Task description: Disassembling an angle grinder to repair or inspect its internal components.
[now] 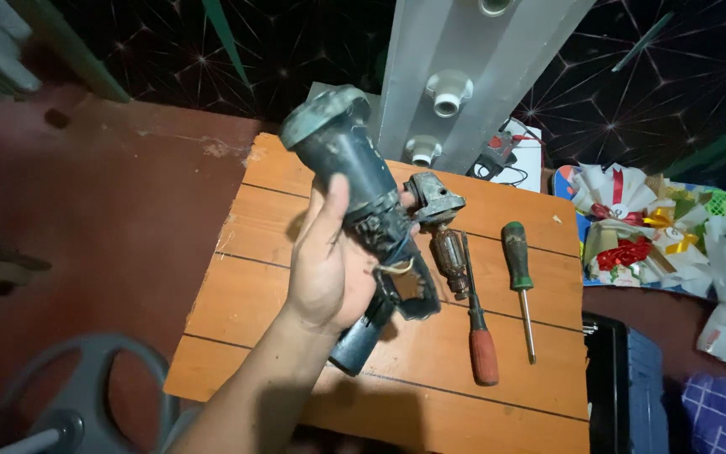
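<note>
**Grinder housing held up in one hand, parts laid out below**

Grime covers the dark grinder housing (pixel 348 160), a stiff, hollow shell with its motor out. The hand (pixel 323 265) in view, apparently the left, is wrapped around the housing's lower middle, thumb (pixel 335 202) up along the near side and fingers hidden behind, lifting it clear of the wooden table (pixel 254 286). The other hand is out of view.

Above the grip the body widens to a round open end; below it the handle section and loose wires (pixel 392 267) hang down. It probably feels lighter than a whole tool, though dusty and a little slick, so the narrow waist looks the surest hold; the wires seem the fragile part.

Just beyond the fingers, on the table, lie the armature with gear head (pixel 443 227), a red-handled screwdriver (pixel 481 336) and a green-handled screwdriver (pixel 518 277).
</note>
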